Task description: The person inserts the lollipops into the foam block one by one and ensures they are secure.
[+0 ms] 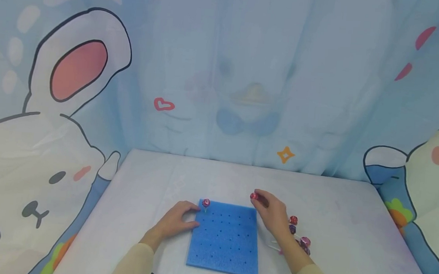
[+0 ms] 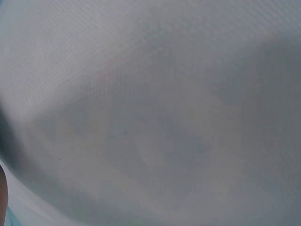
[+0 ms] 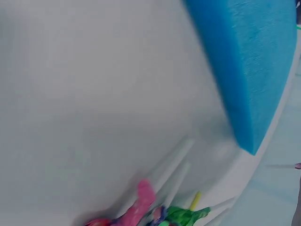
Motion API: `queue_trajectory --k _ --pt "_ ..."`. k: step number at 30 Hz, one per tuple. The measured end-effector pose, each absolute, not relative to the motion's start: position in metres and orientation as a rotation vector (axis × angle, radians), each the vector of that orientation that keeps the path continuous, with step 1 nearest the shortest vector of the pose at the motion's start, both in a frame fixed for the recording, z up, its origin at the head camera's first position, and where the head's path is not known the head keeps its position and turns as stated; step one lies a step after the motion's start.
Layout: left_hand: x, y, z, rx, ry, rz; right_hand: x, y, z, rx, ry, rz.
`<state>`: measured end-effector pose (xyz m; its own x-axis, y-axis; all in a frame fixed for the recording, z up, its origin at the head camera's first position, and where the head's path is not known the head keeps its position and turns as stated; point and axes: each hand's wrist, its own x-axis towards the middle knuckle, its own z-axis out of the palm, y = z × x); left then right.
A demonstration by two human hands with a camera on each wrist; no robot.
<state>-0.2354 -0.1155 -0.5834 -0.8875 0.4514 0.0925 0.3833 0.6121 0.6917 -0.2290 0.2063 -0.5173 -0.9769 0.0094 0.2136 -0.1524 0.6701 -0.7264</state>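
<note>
A blue foam board (image 1: 224, 240) with rows of small holes lies on the table. One lollipop (image 1: 206, 202) with a red-and-white wrapped head stands upright near its far left corner. My left hand (image 1: 176, 218) rests by the board's left edge, thumb and fingers apart, fingertips right at the edge. Above the far right corner, my right hand (image 1: 273, 214) pinches another lollipop with a red head (image 1: 253, 196) between thumb and fingers. In the right wrist view, a small piece of a lollipop stick (image 3: 281, 166) shows at the right border. Only a sliver of the left hand appears in the left wrist view.
Several wrapped lollipops (image 1: 305, 241) lie in a loose pile right of the board, partly hidden by the right forearm. Their white sticks (image 3: 174, 162) point toward the board. A white cloth (image 1: 154, 179) covers the table, and a printed curtain (image 1: 194, 66) hangs behind it.
</note>
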Motion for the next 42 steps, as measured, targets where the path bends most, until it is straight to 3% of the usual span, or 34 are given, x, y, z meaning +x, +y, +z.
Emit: queue_trajectory --k 24,42 --pt "-0.235 -0.115 -0.583 0.711 2.744 1.130 -0.233 0.170 -0.508 -0.010 -2.571 1.809" --pt "-0.235 -0.115 -0.583 0.684 2.742 1.120 -0.226 0.146 -0.521 0.057 -2.483 1.934"
